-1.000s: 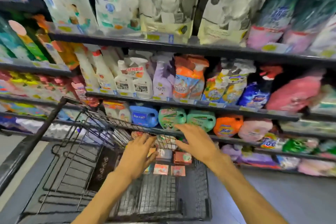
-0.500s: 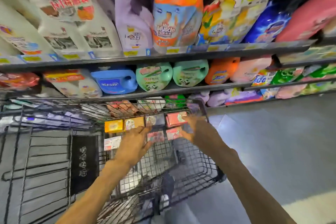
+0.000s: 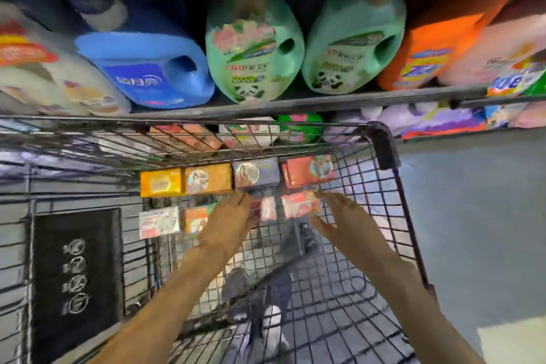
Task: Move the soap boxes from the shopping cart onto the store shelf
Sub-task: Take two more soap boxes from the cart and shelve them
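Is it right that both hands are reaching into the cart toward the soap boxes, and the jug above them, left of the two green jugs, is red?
Not quite. The head view shows that jug is blue, not red. Both hands do reach into the cart toward the soap boxes.

Even, moderate store light; heavy motion blur throughout, wide-angle bending at edges.
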### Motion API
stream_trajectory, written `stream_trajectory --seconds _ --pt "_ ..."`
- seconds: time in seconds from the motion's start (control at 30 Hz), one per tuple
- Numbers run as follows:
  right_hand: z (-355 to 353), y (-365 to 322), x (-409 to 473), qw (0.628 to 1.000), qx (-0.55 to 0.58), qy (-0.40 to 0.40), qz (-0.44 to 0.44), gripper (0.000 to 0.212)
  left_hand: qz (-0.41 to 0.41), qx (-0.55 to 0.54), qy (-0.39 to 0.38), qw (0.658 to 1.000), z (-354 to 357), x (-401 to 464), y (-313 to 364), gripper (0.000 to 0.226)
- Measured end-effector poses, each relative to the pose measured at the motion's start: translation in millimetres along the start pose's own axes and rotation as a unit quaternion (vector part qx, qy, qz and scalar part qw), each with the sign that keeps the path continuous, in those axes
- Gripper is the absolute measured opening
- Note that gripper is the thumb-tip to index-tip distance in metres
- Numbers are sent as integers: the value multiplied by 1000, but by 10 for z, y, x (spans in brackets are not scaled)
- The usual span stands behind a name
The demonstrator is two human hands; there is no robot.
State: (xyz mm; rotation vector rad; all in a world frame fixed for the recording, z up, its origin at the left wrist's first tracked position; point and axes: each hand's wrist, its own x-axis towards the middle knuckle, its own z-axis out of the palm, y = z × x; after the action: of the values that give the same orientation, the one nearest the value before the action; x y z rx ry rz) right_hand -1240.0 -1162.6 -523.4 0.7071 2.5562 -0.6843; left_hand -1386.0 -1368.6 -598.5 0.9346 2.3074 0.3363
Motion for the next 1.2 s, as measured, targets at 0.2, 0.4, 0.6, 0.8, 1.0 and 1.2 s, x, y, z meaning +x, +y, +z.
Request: stream_trajectory --seconds 0.2,0.4,0.6,0.8,1.0,1.2 --pt "204 116 58 1000 -1 -14 19 51 4 110 -14 994 301 310 -182 57" --pt "271 187 100 999 17 -21 31 43 -37 168 -23 985 359 346 -181 60" --pt "274 154 172 998 36 -14 42 40 -46 166 -26 985 346 285 -165 67" --pt "373 163 287 996 30 -23 81 33 8 150 31 988 376 183 -269 54" --pt "483 106 459 991 37 -3 130 43 46 132 61 988 362 42 -295 44" --pt "929 326 788 988 56 5 146 53 54 133 81 986 393 -5 -363 41"
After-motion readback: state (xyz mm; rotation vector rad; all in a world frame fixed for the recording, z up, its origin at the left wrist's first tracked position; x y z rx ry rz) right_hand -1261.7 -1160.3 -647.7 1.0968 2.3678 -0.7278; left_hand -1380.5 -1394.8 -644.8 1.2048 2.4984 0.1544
